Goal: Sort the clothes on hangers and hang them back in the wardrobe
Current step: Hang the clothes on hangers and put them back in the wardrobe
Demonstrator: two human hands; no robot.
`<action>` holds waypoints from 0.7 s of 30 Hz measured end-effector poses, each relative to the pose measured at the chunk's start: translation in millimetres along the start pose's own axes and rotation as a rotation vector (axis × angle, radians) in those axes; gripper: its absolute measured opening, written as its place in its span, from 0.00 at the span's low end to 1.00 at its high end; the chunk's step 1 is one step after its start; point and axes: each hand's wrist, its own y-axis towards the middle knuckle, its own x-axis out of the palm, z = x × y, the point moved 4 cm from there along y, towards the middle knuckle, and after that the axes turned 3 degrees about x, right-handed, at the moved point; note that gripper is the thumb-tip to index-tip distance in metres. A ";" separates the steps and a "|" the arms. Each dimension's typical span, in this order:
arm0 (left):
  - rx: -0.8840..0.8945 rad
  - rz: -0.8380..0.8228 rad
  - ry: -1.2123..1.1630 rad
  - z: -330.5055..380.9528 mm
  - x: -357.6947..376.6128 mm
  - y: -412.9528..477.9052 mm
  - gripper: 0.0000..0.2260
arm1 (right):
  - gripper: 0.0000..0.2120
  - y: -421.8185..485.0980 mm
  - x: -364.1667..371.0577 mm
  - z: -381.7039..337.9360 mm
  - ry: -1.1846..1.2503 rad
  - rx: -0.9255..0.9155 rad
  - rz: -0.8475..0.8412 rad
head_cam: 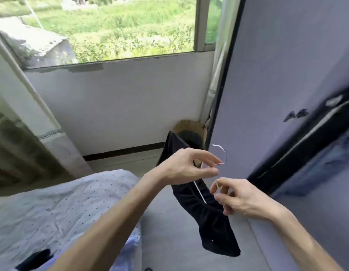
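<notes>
Head view: the left hand [186, 167] pinches the neck of the thin white wire hanger [222, 155]. The right hand [245, 198] pinches its wire arm. The black fabric garment [208, 216] hangs on it in mid-air, off the right edge of the pale dotted bed [52, 212]. I would centre the garment before lifting. The grey fabric wardrobe [286, 75] crowds the right; the floor [162, 222] below gives room.

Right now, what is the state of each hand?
Left hand: pinches the white hanger near its hook.
Right hand: pinches the hanger's wire; black garment hangs on it.
</notes>
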 end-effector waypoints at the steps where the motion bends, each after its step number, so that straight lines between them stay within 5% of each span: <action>1: 0.032 -0.007 -0.022 8.7 8.0 14.2 0.09 | 0.04 -9.2 -8.1 9.3 0.016 0.023 0.041; 12: 0.214 -0.138 -0.310 61.6 94.7 151.9 0.04 | 0.05 -129.4 -42.4 134.2 0.035 0.497 0.913; 17: 0.278 -0.239 -0.394 91.7 142.9 191.8 0.06 | 0.08 -187.5 -23.9 152.8 -0.088 0.769 0.971; 21: 0.328 -0.358 -0.353 122.8 178.3 203.9 0.06 | 0.06 -200.5 -6.3 144.3 0.150 0.878 0.806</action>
